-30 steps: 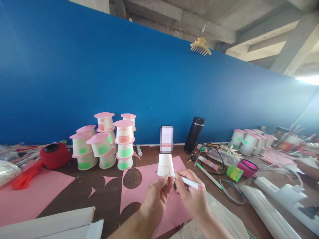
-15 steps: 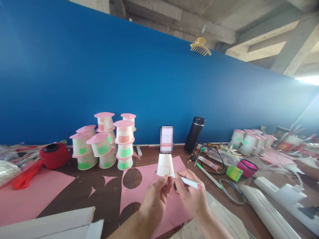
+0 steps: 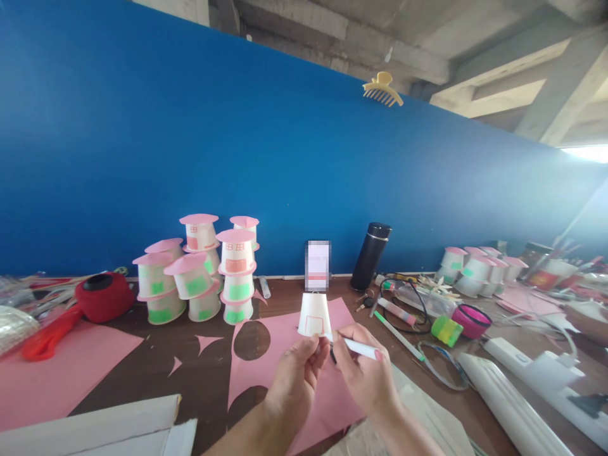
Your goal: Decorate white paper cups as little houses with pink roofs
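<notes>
A white paper cup (image 3: 313, 310) is upside down, its wide rim toward me, with a thin reddish rectangle outlined near the rim. My left hand (image 3: 295, 373) pinches that rim between thumb and fingers. In my right hand (image 3: 367, 373) is a white marker pen (image 3: 360, 348) with a pink end, its tip at the cup's lower right edge, by the drawn outline. Beneath both hands lies pink paper (image 3: 280, 339) with round cut-outs. To the left stand stacked cup houses (image 3: 239, 263) with pink paper roofs and green or red drawn doors and windows.
A phone (image 3: 318, 265) with a blurred screen leans on the blue partition, near a black flask (image 3: 372, 256). At right lie a green marker (image 3: 399, 335), cables, tape rolls (image 3: 471, 321) and a power strip (image 3: 546, 386). A red tape dispenser (image 3: 102, 301) sits left; white cardboard (image 3: 95, 427) is front left.
Both hands stay almost in place around the cup. The marker's tip has shifted very slightly at the cup's lower right edge; nothing was let go.
</notes>
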`<state>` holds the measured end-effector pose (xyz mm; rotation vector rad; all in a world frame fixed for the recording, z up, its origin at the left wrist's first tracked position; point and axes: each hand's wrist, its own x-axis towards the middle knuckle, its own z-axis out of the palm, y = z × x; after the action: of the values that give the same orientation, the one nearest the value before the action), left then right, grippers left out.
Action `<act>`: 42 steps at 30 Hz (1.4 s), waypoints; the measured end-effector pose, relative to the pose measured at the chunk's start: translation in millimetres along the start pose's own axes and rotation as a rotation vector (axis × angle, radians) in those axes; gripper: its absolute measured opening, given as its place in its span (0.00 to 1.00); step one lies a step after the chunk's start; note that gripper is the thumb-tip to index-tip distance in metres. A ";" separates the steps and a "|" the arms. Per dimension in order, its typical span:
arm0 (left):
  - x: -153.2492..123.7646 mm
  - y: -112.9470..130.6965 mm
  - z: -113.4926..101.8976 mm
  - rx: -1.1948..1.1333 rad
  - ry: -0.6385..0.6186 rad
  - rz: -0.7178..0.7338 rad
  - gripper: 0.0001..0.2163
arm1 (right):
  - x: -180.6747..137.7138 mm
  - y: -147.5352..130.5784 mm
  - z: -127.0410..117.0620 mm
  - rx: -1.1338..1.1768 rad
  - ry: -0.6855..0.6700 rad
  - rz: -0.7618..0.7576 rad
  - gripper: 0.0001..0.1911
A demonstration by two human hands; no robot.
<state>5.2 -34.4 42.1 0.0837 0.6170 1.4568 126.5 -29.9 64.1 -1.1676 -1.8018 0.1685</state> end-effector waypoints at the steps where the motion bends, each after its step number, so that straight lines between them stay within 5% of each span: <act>1: -0.3 0.2 0.5 0.002 -0.001 0.001 0.07 | 0.0 0.1 -0.1 0.000 -0.001 0.000 0.13; 20: 0.7 1.0 1.6 0.029 -0.016 0.008 0.05 | -4.2 2.8 0.6 0.104 0.108 0.041 0.08; 42: -2.8 0.1 2.5 0.010 -0.019 0.001 0.05 | -1.8 -2.5 1.7 0.073 0.051 -0.004 0.09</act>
<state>6.2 -36.3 45.2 0.1054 0.6089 1.4525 123.8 -32.0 63.4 -1.1071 -1.7390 0.1981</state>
